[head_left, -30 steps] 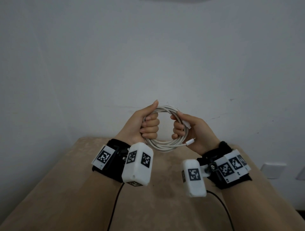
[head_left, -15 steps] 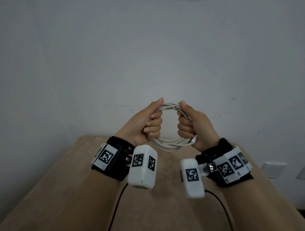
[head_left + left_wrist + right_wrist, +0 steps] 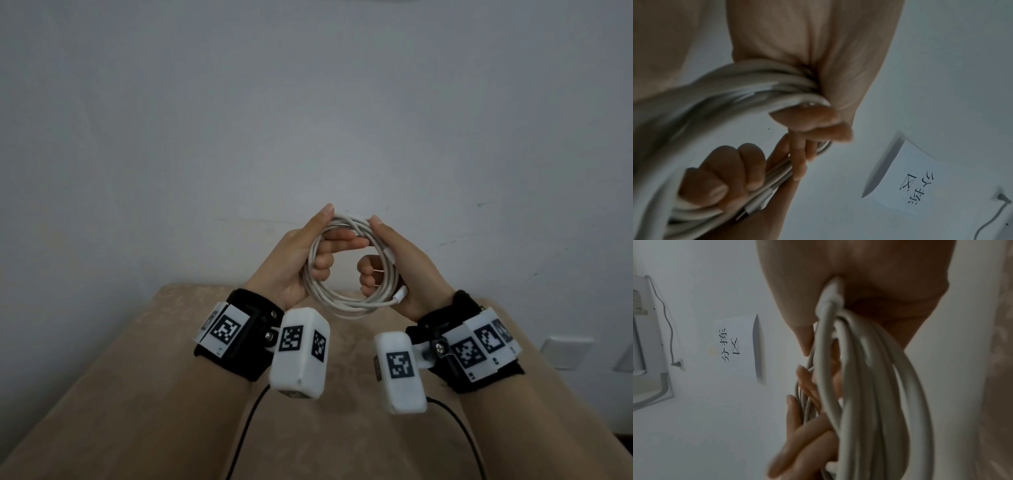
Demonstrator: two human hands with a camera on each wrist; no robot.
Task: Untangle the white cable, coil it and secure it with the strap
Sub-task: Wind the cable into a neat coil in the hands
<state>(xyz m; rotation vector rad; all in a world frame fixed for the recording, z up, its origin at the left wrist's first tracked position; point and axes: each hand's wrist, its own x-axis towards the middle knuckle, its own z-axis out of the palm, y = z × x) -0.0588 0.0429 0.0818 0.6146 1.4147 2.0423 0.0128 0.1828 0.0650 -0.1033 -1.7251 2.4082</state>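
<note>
The white cable is wound into a round coil of several turns, held in the air above the table between both hands. My left hand grips the coil's left side: thumb up on top, two lower fingers curled round the strands, index and middle fingers stretched across the opening. My right hand grips the right side, thumb on top and fingers curled inside the loop. A connector end sticks out below the right palm. The coil fills both wrist views. I can make out no strap.
A tan table lies below the hands against a plain grey wall. Wall sockets sit at the right. Black wires run from the wrist cameras. A paper sign hangs on a wall.
Both fists were closed on the coil; now my left index and middle fingers have straightened across the loop. The coil has opened wider and the connector end shows at the lower right.
</note>
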